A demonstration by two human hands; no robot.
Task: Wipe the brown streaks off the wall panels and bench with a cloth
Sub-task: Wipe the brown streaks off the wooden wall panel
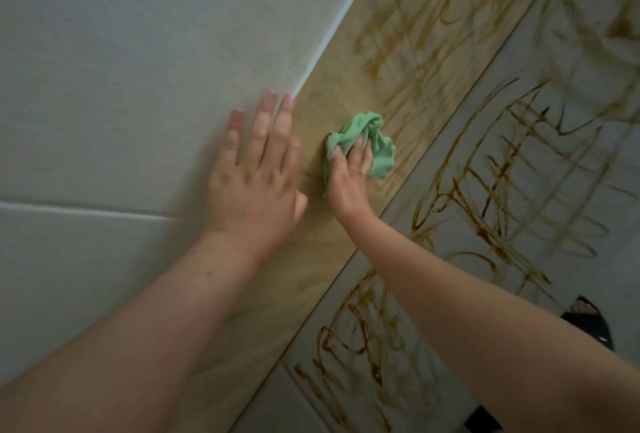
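Head view: my right hand [349, 169] clutches the bunched green cloth [363, 145], pressing it on the tan bench [311, 259]. My left hand [256, 173] lies flat, fingers spread, on the pale wall panel [138, 69] beside it. Brown streaks [485, 190] cover the panels to the right.

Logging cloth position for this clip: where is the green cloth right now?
In the head view, the crumpled green cloth sits mid-frame under the right hand, pressed on the tan wooden bench strip, just right of the flat left hand.
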